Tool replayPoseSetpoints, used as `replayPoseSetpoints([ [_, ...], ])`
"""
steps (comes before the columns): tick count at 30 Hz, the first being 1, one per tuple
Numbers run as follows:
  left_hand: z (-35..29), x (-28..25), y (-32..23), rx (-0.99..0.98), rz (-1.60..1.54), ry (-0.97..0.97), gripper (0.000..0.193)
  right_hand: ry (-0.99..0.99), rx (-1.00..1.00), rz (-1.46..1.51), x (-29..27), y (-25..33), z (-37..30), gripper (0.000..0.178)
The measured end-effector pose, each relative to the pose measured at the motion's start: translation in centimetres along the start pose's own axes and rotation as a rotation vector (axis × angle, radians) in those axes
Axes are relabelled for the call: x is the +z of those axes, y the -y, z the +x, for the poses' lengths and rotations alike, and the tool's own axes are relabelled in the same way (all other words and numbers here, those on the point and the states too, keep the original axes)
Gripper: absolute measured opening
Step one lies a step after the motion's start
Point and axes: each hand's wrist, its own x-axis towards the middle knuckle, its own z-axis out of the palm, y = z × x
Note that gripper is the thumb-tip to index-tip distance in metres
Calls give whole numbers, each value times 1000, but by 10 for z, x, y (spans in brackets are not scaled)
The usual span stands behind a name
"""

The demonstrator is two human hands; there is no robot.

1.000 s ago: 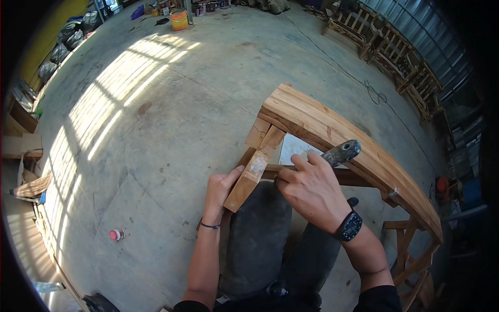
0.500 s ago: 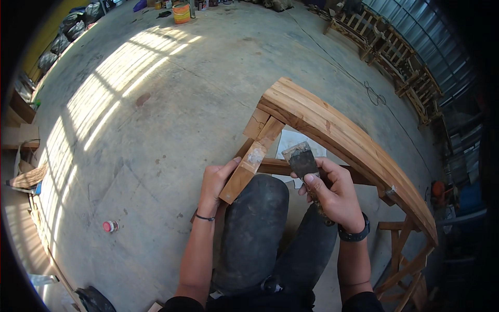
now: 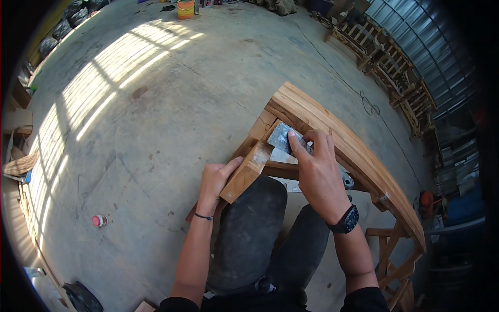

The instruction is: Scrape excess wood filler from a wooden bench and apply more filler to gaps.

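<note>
A curved wooden furniture frame point(image 3: 358, 145) stands over my knees, its short wooden leg point(image 3: 240, 182) pointing down toward me. My left hand point(image 3: 215, 179) grips the side of that leg, thumb lying along its edge. A whitish patch of filler point(image 3: 261, 155) marks the leg's upper face. In my right hand point(image 3: 322, 171) is a putty knife point(image 3: 280, 136), its grey, crusted blade turned face up by the top of the leg, near the patch. My thumb or forefinger presses on the blade; most of the handle is hidden under the hand.
A white sheet point(image 3: 283, 157) lies on the floor beneath the frame. A small red-capped jar point(image 3: 99, 221) stands on the concrete to the left. Slatted wooden furniture point(image 3: 387, 62) lines the right wall, and a loose cable point(image 3: 370, 104) runs nearby. An orange bucket point(image 3: 185, 9) is far back.
My right hand has turned over and moved up with the putty knife, bringing the blade to the leg's top. The left hand keeps its hold on the leg.
</note>
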Motion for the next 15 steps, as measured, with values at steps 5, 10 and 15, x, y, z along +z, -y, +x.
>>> replayPoseSetpoints([
  [5, -1, 5, -6, 17, -60, -11, 35, 60, 1, -123, 17, 7, 7, 59],
  [10, -7, 10, -15, -13, -37, -9, 41, 142, 54, -266, 23, 20, 6, 57],
  [15, -6, 8, -12, 46, -22, -30, 53, 282, 124, -310, -1, 37, 18, 53],
])
